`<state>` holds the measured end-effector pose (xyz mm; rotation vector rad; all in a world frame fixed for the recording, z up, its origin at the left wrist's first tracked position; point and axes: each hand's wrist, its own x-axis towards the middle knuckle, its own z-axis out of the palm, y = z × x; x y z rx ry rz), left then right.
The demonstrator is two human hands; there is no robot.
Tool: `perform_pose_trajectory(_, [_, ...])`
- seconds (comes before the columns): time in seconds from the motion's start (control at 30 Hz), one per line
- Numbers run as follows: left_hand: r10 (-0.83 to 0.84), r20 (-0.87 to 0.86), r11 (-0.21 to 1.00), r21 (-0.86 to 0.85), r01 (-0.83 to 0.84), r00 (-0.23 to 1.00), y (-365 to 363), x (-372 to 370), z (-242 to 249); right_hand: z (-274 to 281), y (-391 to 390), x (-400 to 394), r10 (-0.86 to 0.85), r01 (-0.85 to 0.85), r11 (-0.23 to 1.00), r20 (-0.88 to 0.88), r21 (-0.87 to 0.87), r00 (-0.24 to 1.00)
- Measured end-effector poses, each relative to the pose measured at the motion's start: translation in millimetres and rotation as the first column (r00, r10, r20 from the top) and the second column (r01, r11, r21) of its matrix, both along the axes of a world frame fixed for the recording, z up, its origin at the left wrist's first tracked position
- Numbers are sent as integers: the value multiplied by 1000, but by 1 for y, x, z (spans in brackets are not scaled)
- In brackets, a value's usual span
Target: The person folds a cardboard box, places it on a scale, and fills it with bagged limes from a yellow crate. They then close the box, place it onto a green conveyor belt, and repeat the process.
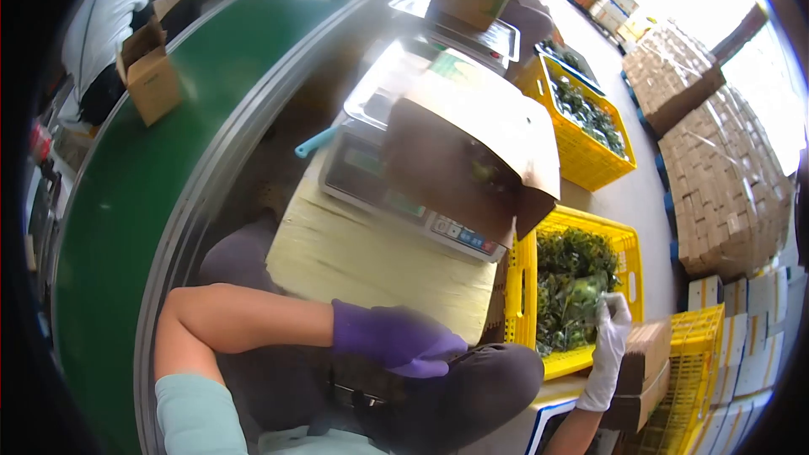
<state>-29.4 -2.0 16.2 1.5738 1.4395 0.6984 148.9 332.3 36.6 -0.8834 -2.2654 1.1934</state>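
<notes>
My left hand, in a purple glove, rests by my bent knee at the front edge of the pale yellow board. Its fingers are stretched out and nothing shows in them. Over on the right, my right hand wears a white glove and reaches to the yellow crate. Its fingertips are closed on a bunch of leafy greens at the crate's near right side; a pale, shiny patch there may be clear wrap. An open cardboard box sits tilted on the digital scale, its inside mostly dark.
A blue handle pokes out left of the scale. Behind stands another yellow crate of greens. A green conveyor belt runs along the left, where a person sits by a carton. Stacked cardboard lines the right.
</notes>
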Motion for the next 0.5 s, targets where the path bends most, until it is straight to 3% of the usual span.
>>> perform_pose_trajectory(0.13, [-46, 5, 992, 122, 45, 999, 0, -2, -5, 6, 2, -25, 88, -88, 996, -111, 6, 990])
perform_pose_trajectory(0.2, [9, -5, 999, 51, -9, 1000, -5, -3, 2, -11, 11, -35, 21, -43, 990, -168, -133, 986])
perform_pose_trajectory(0.23, [147, 45, 948, 277, -154, 988, -9, 4, -12, -21, 18, -35, -17, -12, 989, -197, -145, 980])
perform_pose_trajectory(0.33, [161, 76, 946, 271, -175, 984, -11, 4, -11, -60, 59, -22, -33, 2, 990, -214, -143, 976])
perform_pose_trajectory(0.37, [183, 79, 942, 269, -198, 980, -13, 5, -12, -69, 72, -16, -97, 103, 987, -53, 125, 994])
perform_pose_trajectory(0.4, [159, 81, 940, 291, -176, 984, -12, 5, -13, -76, 76, -16, -190, 145, 907, 77, 396, 979])
perform_pose_trajectory(0.43, [144, 79, 936, 312, -162, 986, -12, 4, -12, -77, 70, -16, -161, 126, 781, 3, 612, 987])
perform_pose_trajectory(0.47, [189, 76, 930, 307, -203, 979, -13, 2, -8, -70, 60, -17, -108, 123, 606, -71, 786, 992])
perform_pose_trajectory(0.5, [106, 12, 976, 189, -106, 994, -12, 0, -4, -58, 48, -18, -81, 80, 661, -34, 746, 996])
